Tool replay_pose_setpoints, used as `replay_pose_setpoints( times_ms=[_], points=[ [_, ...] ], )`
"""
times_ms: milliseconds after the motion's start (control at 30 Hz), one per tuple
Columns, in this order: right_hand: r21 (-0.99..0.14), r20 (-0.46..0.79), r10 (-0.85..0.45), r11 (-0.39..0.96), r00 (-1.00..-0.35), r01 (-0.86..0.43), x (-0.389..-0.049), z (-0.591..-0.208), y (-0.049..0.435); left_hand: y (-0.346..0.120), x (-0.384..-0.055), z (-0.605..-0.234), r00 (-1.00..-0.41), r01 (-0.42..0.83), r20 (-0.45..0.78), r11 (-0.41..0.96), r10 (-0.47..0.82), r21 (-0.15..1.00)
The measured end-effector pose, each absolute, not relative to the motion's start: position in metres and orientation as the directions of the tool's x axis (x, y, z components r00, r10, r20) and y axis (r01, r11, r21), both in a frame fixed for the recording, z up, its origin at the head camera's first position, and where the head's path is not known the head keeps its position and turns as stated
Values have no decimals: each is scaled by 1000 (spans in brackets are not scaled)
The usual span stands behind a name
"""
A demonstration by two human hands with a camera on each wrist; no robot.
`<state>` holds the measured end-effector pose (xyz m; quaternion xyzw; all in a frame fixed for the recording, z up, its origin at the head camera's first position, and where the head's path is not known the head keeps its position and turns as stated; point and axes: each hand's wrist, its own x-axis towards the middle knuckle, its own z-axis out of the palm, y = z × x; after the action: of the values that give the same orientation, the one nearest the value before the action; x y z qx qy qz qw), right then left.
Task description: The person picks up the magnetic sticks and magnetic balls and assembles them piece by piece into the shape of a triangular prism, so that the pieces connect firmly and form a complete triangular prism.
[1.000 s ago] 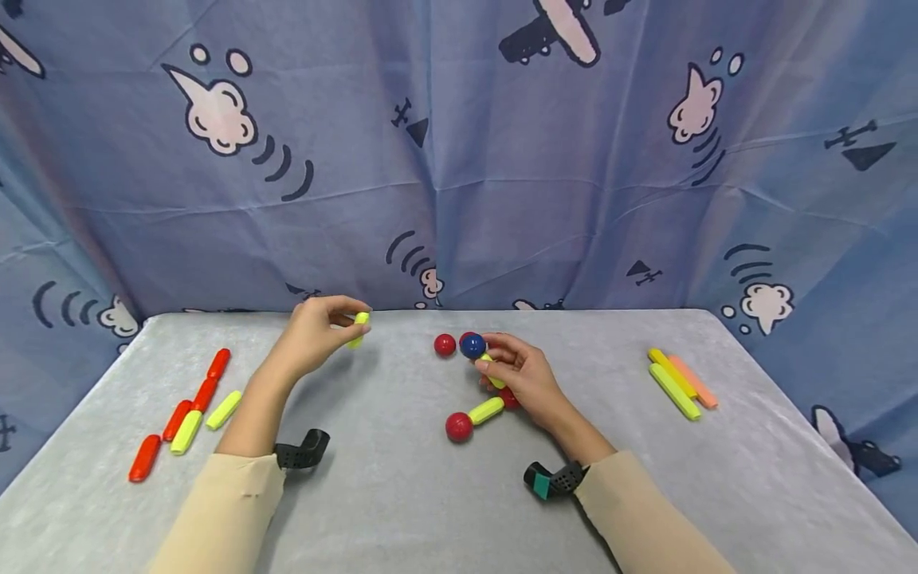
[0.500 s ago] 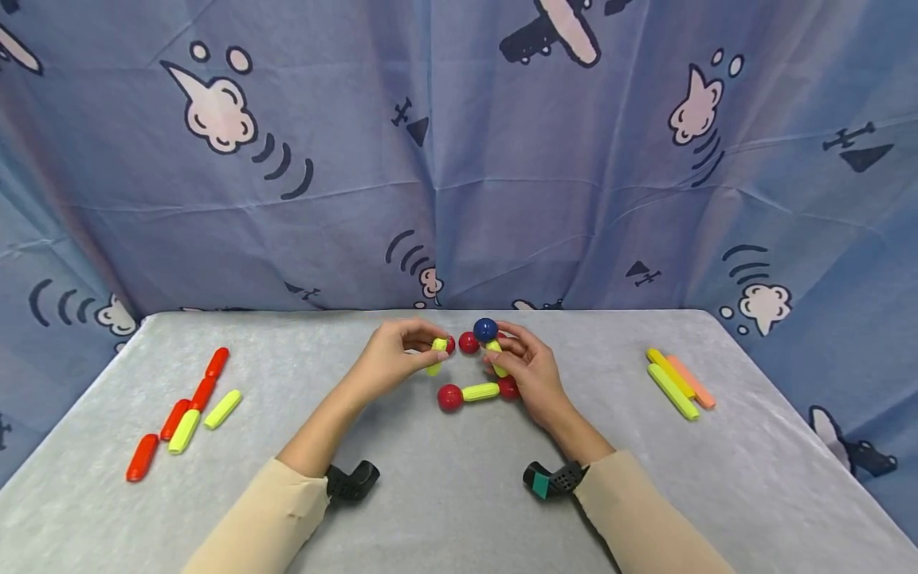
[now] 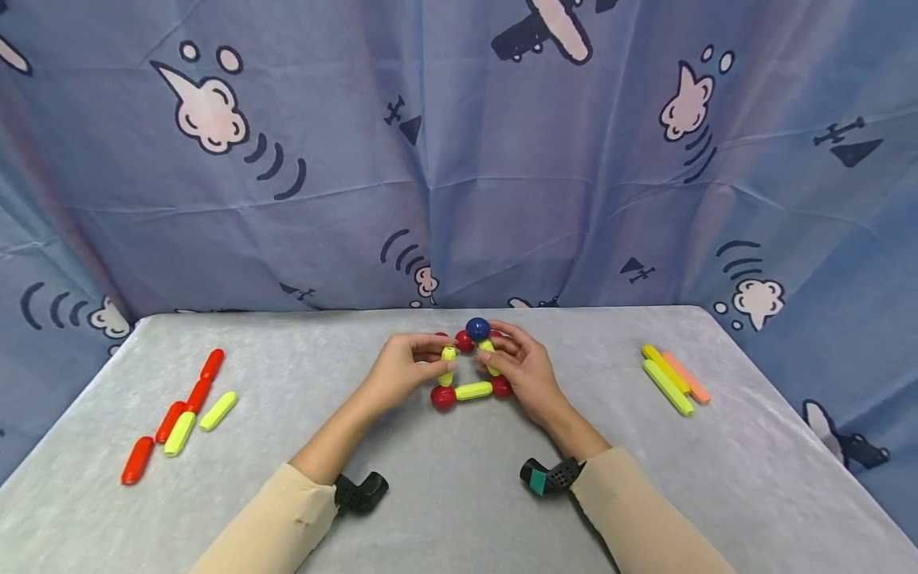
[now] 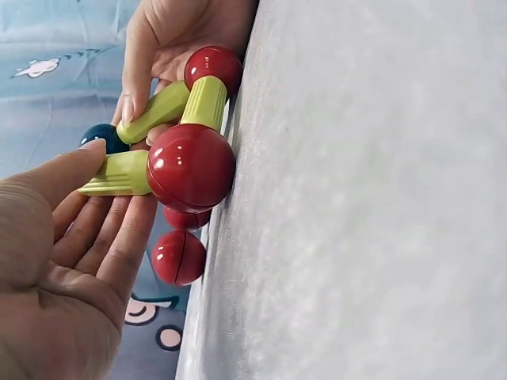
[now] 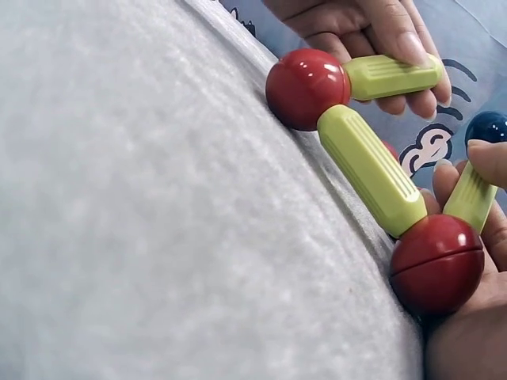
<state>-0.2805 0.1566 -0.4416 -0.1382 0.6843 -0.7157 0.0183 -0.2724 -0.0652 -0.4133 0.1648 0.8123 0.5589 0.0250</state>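
Note:
My left hand (image 3: pixel 410 368) pinches an upright yellow-green rod (image 4: pixel 119 173) between thumb and fingers. Its lower end meets a red ball (image 5: pixel 307 89). From that ball a second yellow-green rod (image 3: pixel 473 391) lies along the table to another red ball (image 5: pixel 437 264). On this right-hand ball stands a third yellow-green rod (image 5: pixel 472 196), topped by a blue ball (image 3: pixel 477 328); my right hand (image 3: pixel 527 373) holds this rod near its top. Behind the hands sit more red balls, one red ball (image 3: pixel 464 341) between them and others partly hidden by fingers.
On the left of the grey-covered table (image 3: pixel 402 510) lie several red rods (image 3: pixel 137 461) and two yellow-green rods (image 3: pixel 218 410). At the right, a light green rod (image 3: pixel 668 387), a yellow rod (image 3: pixel 665 367) and an orange rod (image 3: pixel 686 377) lie side by side. A patterned curtain (image 3: pixel 344 159) hangs behind.
My left hand has brought its rod rightward from the far left and set it against the left red ball. The lower rod with its balls has swung level. The blue ball now sits higher.

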Motion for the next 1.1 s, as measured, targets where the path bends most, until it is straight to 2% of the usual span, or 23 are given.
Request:
replay_pose_setpoints(
  times_ms=[333, 633, 1100],
  points=[
    [-982, 185, -221, -65, -958, -175, -281, -442, 156, -64, -272, -421, -922, 219, 71, 360, 381, 907],
    [-974, 219, -283, -9, -934, -226, -280, -443, 155, -58, -269, -421, -894, 323, 135, 408, 427, 854],
    [-964, 233, -312, 52, -921, -261, -279, -442, 156, -59, -270, -423, -890, 336, 143, 413, 432, 847]
  ],
)
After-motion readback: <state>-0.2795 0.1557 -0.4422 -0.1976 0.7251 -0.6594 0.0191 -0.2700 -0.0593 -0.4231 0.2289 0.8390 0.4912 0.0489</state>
